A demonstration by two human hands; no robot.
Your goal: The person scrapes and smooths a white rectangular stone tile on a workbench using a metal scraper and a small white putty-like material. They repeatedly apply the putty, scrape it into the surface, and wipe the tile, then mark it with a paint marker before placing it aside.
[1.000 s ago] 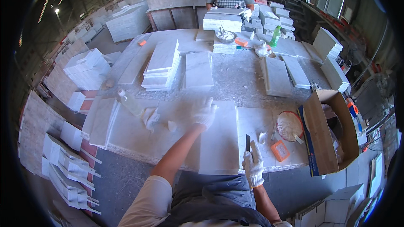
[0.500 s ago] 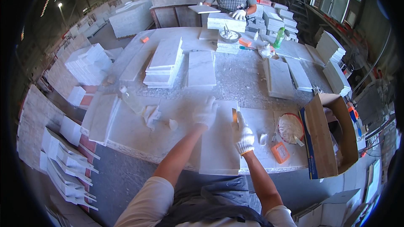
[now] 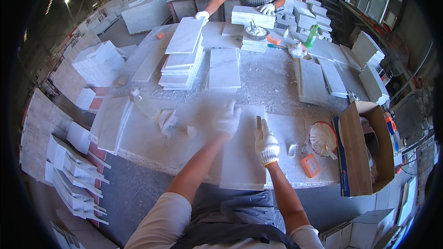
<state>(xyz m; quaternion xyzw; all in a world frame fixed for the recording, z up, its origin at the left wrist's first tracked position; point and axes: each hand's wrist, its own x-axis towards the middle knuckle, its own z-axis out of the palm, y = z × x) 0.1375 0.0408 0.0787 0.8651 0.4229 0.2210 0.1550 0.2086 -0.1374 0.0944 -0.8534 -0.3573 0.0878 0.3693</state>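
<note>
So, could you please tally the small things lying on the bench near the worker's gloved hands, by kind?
Clear plastic bottle: 1
Crumpled white rag: 1
Bowl of white paste: 1
Orange block: 1
Scraper blade in right hand: 1
Total: 5

Gloved hands point(image 3: 247, 131) on white marble slab point(image 3: 242, 157)

Pale stone, knit cloth and cardboard on a dusty counter

The slab point(image 3: 242, 154) under both hands is white veined stone, smooth and matt, like the stacked tiles point(image 3: 182, 60). Left hand point(image 3: 227, 118) and right hand point(image 3: 266, 142) wear white knit cloth gloves; the right holds a thin blade point(image 3: 259, 123) that looks metal. The counter point(image 3: 272, 80) is rough, grey and powdery. The box point(image 3: 357, 152) is matt brown cardboard; the bottle point(image 3: 144, 103) is clear plastic.
</note>
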